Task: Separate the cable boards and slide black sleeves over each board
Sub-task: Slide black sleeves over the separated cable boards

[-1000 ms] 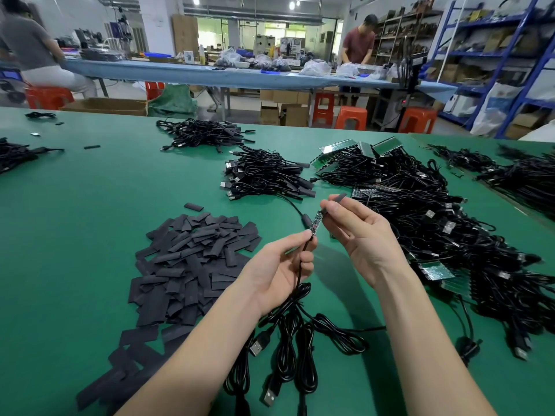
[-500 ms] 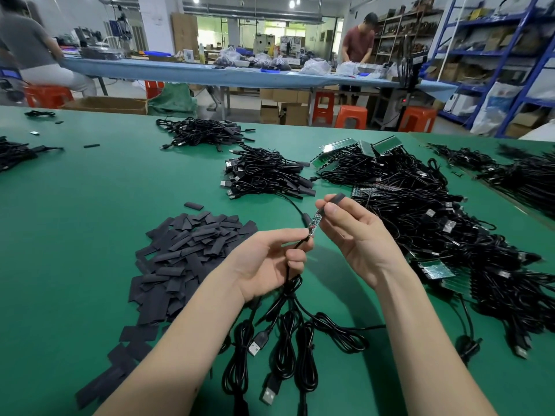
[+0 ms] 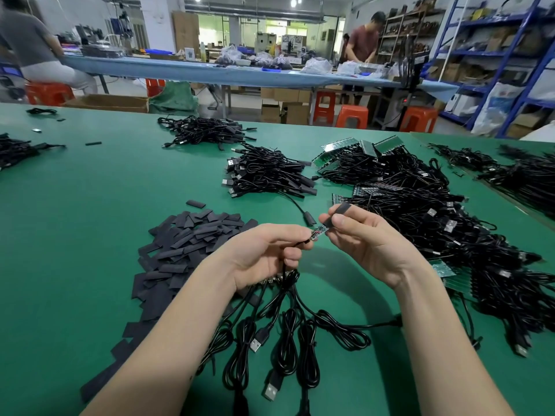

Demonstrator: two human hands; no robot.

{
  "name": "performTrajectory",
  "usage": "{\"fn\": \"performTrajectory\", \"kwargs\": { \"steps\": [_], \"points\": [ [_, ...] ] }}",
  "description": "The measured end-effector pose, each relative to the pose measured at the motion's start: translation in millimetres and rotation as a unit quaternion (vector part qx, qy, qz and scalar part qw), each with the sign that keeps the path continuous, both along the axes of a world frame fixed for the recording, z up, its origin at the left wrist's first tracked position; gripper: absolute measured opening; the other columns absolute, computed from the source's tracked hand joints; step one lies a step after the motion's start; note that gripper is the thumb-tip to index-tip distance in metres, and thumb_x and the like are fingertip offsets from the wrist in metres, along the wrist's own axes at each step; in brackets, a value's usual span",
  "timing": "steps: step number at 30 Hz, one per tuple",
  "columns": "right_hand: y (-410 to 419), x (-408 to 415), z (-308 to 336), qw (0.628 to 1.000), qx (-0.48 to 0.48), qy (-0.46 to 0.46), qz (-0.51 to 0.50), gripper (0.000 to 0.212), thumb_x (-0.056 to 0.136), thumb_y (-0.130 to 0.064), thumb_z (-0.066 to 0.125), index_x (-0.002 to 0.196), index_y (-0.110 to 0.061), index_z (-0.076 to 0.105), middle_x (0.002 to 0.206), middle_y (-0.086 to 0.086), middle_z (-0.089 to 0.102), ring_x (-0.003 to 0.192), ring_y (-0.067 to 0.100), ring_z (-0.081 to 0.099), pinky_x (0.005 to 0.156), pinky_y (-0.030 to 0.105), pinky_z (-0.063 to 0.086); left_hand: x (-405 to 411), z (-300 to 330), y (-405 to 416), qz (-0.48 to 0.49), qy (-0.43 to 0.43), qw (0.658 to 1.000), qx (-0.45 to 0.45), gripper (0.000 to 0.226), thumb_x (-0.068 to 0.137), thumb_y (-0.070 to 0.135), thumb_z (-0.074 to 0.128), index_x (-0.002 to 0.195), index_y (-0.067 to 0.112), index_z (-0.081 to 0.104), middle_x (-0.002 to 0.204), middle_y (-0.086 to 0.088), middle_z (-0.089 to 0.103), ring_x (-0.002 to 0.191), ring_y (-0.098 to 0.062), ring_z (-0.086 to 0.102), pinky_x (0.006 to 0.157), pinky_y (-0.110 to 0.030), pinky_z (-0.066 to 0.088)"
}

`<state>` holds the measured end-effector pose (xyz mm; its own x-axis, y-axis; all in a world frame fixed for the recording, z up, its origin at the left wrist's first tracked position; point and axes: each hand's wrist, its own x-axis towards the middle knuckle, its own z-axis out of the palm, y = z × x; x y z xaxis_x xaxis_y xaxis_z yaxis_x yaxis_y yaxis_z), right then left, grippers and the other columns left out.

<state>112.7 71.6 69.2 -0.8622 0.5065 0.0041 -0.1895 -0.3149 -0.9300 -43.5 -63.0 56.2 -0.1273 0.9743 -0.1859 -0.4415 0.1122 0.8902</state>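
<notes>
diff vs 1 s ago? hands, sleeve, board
The right hand has pushed the black sleeve closer; its mouth now meets the tip of the board, where a gap showed before. The left hand moved slightly lower and left, still pinching the cable behind the board. Both grips, the sleeve pile and cable heaps are unchanged.

Bare forearms (image 3: pixel 186 331); no sleeves visible

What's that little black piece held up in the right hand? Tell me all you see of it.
It is a short flat black sleeve, matte and rubbery-looking, shaped like a small flattened tube. The right hand pinches it between thumb and fingers, tilted, above the green table. Its lower end meets the tip of the small circuit board that the left hand holds by its cable.
</notes>
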Motion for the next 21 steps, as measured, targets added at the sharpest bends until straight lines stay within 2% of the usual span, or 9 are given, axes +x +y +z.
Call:
{"fn": "performTrajectory", "kwargs": {
  "steps": [4, 6, 8, 10, 12, 15, 18, 21],
  "points": [
    [3, 7, 2, 0.998, 0.046, -0.004, 0.048, 0.017, 0.069, -0.013, 0.082, 0.083, -0.021, 0.078, 0.097, 0.007, 0.077, 0.083, 0.01, 0.072, 0.076, 0.02, 0.057, -8, 6, -6, -0.036, 0.1, 0.994, 0.0, 0.011, 0.079, 0.012, 0.071, 0.087, 0.008, 0.075, 0.08, -0.004, 0.066, 0.055, -0.006, 0.044, 0.054, -0.017, 0.042],
    [1, 5, 0, 0.998, 0.05, 0.013, 0.048, 0.018, 0.068, -0.016, 0.084, 0.084, -0.023, 0.078, 0.098, 0.007, 0.077, 0.086, 0.01, 0.072, 0.077, 0.02, 0.057, -9, 6, -6, -0.04, 0.1, 0.994, 0.005, 0.011, 0.079, 0.012, 0.071, 0.088, 0.007, 0.074, 0.081, -0.004, 0.065, 0.055, -0.006, 0.044, 0.055, -0.018, 0.041],
    [-3, -1, -5, 0.998, 0.038, 0.038, 0.04, 0.029, 0.06, -0.023, 0.095, 0.084, -0.024, 0.079, 0.1, 0.005, 0.077, 0.089, 0.009, 0.072, 0.078, 0.019, 0.057, -9, 5, -6, -0.033, 0.078, 0.996, 0.011, 0.014, 0.079, 0.012, 0.069, 0.091, 0.006, 0.072, 0.081, -0.004, 0.064, 0.054, -0.006, 0.044, 0.054, -0.018, 0.041],
    [-8, -7, -11, 0.998, 0.01, 0.057, 0.029, 0.04, 0.05, -0.033, 0.1, 0.083, -0.024, 0.079, 0.098, 0.003, 0.077, 0.086, 0.007, 0.072, 0.076, 0.018, 0.056, -9, 3, -6, -0.022, 0.05, 0.998, 0.015, 0.016, 0.079, 0.011, 0.068, 0.094, 0.003, 0.069, 0.081, -0.005, 0.063, 0.053, -0.006, 0.044, 0.053, -0.018, 0.042],
    [-12, -11, -13, 0.998, -0.001, 0.06, 0.025, 0.043, 0.048, -0.035, 0.1, 0.083, -0.022, 0.08, 0.096, 0.002, 0.077, 0.082, 0.007, 0.072, 0.076, 0.018, 0.056, -10, 3, -7, -0.013, 0.039, 0.999, 0.017, 0.018, 0.079, 0.011, 0.067, 0.095, 0.002, 0.068, 0.08, -0.005, 0.062, 0.053, -0.005, 0.044, 0.053, -0.018, 0.042],
    [-12, -12, -10, 0.998, 0.034, 0.041, 0.024, 0.033, 0.057, -0.025, 0.096, 0.086, -0.021, 0.08, 0.097, 0.003, 0.077, 0.083, 0.009, 0.072, 0.077, 0.021, 0.057, -10, 2, -6, -0.004, 0.039, 0.999, 0.019, 0.019, 0.079, 0.012, 0.067, 0.096, 0.002, 0.066, 0.079, -0.003, 0.062, 0.053, -0.005, 0.044, 0.053, -0.017, 0.041],
    [-10, -12, -7, 0.998, 0.056, 0.029, 0.015, 0.019, 0.067, -0.021, 0.083, 0.086, -0.02, 0.08, 0.098, 0.005, 0.077, 0.081, 0.01, 0.071, 0.076, 0.021, 0.057, -9, -1, -4, 0.006, 0.024, 0.999, 0.029, 0.02, 0.08, 0.01, 0.07, 0.098, 0.002, 0.068, 0.08, -0.003, 0.063, 0.054, -0.004, 0.046, 0.053, -0.017, 0.044],
    [-11, -13, -11, 0.998, 0.055, 0.021, 0.001, 0.015, 0.071, -0.017, 0.083, 0.086, -0.019, 0.08, 0.097, 0.007, 0.077, 0.08, 0.011, 0.07, 0.076, 0.022, 0.057, -6, -4, 0, 0.042, 0.039, 0.998, 0.026, 0.023, 0.078, 0.012, 0.074, 0.1, 0.004, 0.07, 0.08, -0.003, 0.067, 0.056, -0.004, 0.051, 0.056, -0.017, 0.048]
  ]
}}
